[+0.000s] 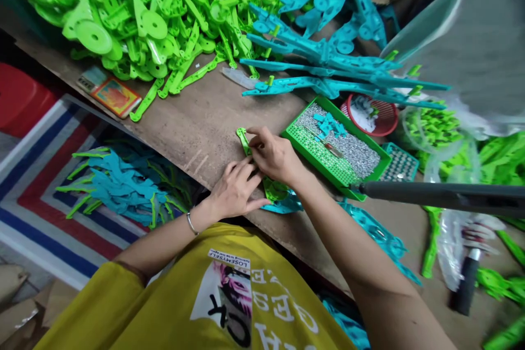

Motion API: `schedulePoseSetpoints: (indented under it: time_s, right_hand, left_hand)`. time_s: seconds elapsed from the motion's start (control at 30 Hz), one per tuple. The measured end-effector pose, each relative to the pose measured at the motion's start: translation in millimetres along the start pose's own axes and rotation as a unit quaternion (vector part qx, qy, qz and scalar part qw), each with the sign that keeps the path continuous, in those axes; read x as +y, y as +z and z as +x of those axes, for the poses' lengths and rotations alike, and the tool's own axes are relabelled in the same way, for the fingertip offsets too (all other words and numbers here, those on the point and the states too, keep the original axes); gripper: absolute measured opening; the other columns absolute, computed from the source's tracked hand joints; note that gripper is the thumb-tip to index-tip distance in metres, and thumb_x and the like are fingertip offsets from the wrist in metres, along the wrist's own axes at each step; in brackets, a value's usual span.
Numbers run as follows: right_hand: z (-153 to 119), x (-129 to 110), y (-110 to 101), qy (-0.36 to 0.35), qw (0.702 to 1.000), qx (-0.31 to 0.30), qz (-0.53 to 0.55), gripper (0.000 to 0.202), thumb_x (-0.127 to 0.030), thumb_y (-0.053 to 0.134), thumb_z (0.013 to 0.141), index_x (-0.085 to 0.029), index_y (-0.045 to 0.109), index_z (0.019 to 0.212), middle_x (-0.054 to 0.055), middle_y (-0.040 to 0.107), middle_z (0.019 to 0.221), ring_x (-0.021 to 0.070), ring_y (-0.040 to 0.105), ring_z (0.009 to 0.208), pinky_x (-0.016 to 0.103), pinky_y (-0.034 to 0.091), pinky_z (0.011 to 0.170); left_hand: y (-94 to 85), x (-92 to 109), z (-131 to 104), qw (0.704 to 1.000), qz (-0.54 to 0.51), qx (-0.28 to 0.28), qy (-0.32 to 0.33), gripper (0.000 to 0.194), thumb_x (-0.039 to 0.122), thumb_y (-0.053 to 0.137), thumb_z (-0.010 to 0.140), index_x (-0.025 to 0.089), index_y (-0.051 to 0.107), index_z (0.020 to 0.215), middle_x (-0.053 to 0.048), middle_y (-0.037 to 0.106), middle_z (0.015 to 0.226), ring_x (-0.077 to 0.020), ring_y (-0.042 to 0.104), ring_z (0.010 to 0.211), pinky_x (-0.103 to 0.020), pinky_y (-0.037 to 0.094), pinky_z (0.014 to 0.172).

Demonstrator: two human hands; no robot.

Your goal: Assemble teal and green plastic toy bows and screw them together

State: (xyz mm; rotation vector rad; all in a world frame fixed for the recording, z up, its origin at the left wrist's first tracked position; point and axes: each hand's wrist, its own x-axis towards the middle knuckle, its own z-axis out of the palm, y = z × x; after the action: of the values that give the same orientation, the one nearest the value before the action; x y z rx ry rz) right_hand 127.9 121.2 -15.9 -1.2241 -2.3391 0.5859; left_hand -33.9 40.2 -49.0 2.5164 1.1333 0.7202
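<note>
A bright green plastic arm (243, 141) lies on the worktable in front of me, its middle hidden under my hands. My left hand (233, 188) rests palm down over it, fingers spread and thumb stretched out to the right. Above the same arm, my right hand (276, 156) has its thumb and fingertips pinched together; anything small between them is hidden. Close below the right wrist is a round green part (275, 190), with a teal plastic piece (289, 202) under and beside it.
A green basket (314, 161) holds small metal pieces, teal bits and a screwdriver (333, 149). Behind stand a heap of green parts (164, 11) and stacked long teal parts (320, 71). A dark rod (443, 197) juts in from the right. A black-handled hammer (467, 281) lies there.
</note>
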Motion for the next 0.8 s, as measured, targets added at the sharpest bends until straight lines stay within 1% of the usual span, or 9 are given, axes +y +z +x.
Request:
schedulePoseSetpoints:
  time_s: [0.07,0.2,0.33,0.43,0.57,0.8]
  right_hand:
    - [-0.2,-1.4,-0.4,0.017,0.999,0.016,0.023,0.041,-0.008,0.051,0.083,-0.019,0.052,0.122,0.002,0.074,0.089,0.0146,0.069,0.076,0.025,0.051,0.072]
    - [1.7,-5.2,-0.7,0.059,0.996,0.026,0.068,0.04,-0.009,0.053,0.08,-0.02,0.052,0.118,0.002,0.076,0.089,0.0154,0.071,0.076,0.028,0.054,0.075]
    - [3.7,-6.1,0.7,0.1,0.99,0.028,0.099,0.038,-0.014,0.053,0.08,-0.019,0.049,0.118,0.004,0.076,0.089,0.0176,0.072,0.078,0.032,0.055,0.075]
    - [4.3,-6.9,0.9,0.118,0.988,0.022,0.099,0.038,-0.017,0.052,0.082,-0.019,0.046,0.119,0.006,0.075,0.089,0.0188,0.072,0.078,0.034,0.055,0.075]
    - [4.9,-9.5,-1.0,0.111,0.992,-0.003,0.061,0.038,-0.016,0.049,0.084,-0.019,0.044,0.122,0.007,0.075,0.09,0.0189,0.071,0.077,0.034,0.055,0.074]
    - [9.0,-15.0,-4.6,0.045,0.996,-0.07,-0.029,0.034,-0.014,0.042,0.089,-0.018,0.043,0.122,0.009,0.072,0.093,0.0182,0.067,0.078,0.031,0.052,0.072]
  left_hand:
    - [0.0,0.0,0.1,1.0,-0.002,0.001,0.0,0.061,0.06,0.052,0.093,0.009,0.062,0.125,-0.023,0.06,0.126,-0.0378,0.047,0.137,-0.05,0.041,0.105]
    - [0.7,0.3,-0.1,1.0,-0.002,-0.007,-0.006,0.065,0.062,0.051,0.093,0.009,0.06,0.13,-0.023,0.06,0.128,-0.0379,0.047,0.137,-0.051,0.042,0.104]
    - [0.7,0.3,-0.2,1.0,-0.001,-0.001,-0.005,0.065,0.061,0.05,0.094,0.009,0.059,0.131,-0.023,0.061,0.129,-0.0371,0.048,0.137,-0.05,0.042,0.105]
    - [0.2,0.0,-0.2,1.0,-0.004,0.001,-0.005,0.063,0.061,0.05,0.094,0.01,0.06,0.129,-0.022,0.061,0.129,-0.0364,0.049,0.136,-0.049,0.042,0.104]
    - [0.8,-0.8,-0.8,1.0,-0.011,0.002,-0.003,0.063,0.06,0.05,0.094,0.009,0.061,0.129,-0.023,0.061,0.127,-0.0371,0.049,0.136,-0.05,0.041,0.104]
    - [2.3,-1.8,-1.1,1.0,-0.023,-0.001,-0.003,0.061,0.059,0.051,0.094,0.008,0.061,0.127,-0.024,0.059,0.13,-0.0376,0.048,0.135,-0.051,0.042,0.105]
